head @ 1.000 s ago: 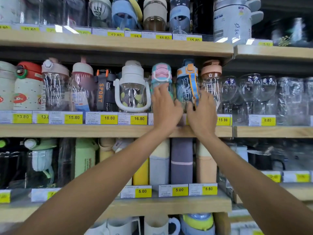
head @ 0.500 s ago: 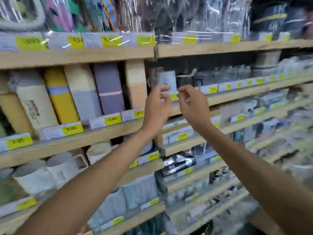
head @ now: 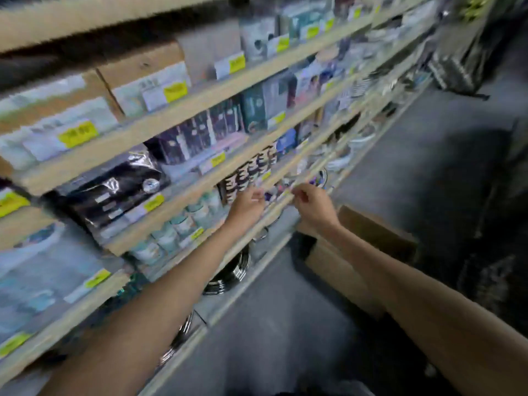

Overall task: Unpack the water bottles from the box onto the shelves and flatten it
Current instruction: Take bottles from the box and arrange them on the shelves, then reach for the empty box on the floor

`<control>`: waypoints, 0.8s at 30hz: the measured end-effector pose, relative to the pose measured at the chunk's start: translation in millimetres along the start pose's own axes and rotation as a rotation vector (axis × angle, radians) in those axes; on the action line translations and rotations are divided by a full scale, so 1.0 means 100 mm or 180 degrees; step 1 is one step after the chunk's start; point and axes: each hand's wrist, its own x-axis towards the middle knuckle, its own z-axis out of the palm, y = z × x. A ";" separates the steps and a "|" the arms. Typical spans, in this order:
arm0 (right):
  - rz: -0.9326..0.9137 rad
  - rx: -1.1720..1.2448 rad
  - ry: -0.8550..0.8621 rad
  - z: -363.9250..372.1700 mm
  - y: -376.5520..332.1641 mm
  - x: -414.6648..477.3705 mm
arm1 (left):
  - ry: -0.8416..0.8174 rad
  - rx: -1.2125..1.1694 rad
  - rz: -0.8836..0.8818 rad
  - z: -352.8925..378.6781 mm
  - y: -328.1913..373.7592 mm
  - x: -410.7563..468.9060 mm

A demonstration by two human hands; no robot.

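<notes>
Both arms have dropped from the bottle shelf; your left hand and right hand, empty and loosely curled (blurred), reach toward the cardboard box on the floor, likely for another bottle.

Both bare arms stretched forward, left hand and right hand close together, fingers loosely curled, blurred

Whole frame motion-blurred. Price tags on the shelves unreadable; packaged goods smeared, kinds unclear. Box: near side hidden behind the right forearm, inside dark, contents can't tell. Left hand and right hand: fingers curled but blurred, can't tell if they pinch anything. Both arms cut off by the bottom edge. Dark shapes at the right edge unidentifiable.
</notes>
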 end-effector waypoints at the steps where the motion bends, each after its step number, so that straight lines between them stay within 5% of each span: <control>1: 0.0219 -0.0061 0.0004 -0.06 0.34 0.00 | -0.0160 0.0031 -0.0082 0.34 -0.06 0.09; 6: 0.1026 -0.0168 -0.0235 -0.12 1.56 -0.23 | -0.1056 0.0447 -0.0499 1.54 -0.39 0.28; 15: 0.2389 -0.0065 -0.0359 0.40 3.04 -0.47 | -0.2242 0.1386 -0.0411 2.98 -1.28 0.70; 24: 0.3169 0.0297 -0.0199 1.44 4.64 -0.20 | -0.2170 0.1016 -0.0856 4.28 -2.82 1.66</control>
